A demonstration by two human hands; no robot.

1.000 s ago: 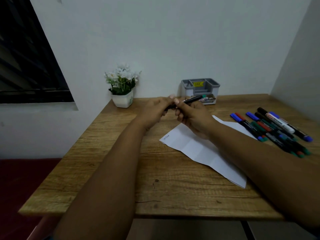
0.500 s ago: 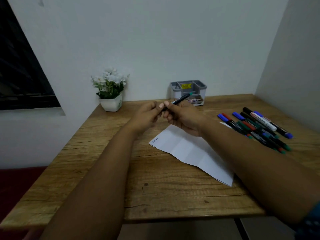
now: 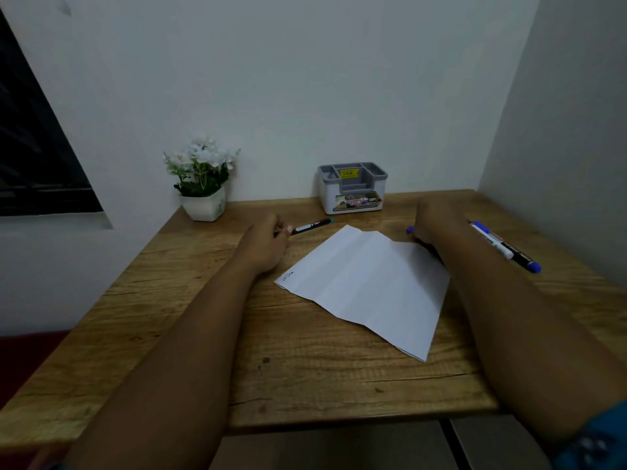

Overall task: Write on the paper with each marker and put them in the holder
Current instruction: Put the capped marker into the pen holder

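Left hand point(image 3: 268, 244) pinches a green-capped marker point(image 3: 314, 226) just left of the creased paper point(image 3: 369, 283), right hand point(image 3: 429, 220) covers the other markers point(image 3: 502, 245), grip unclear, grey holder point(image 3: 353, 188) beyond both.

Home desk corner, wooden table point(image 3: 190, 337), potted flowers point(image 3: 203, 179), window point(image 3: 30, 144)

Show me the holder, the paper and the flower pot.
holder point(image 3: 353, 193): head view, its white front wall.
paper point(image 3: 369, 283): head view, the sheet's bare middle.
flower pot point(image 3: 203, 207): head view, its white side.
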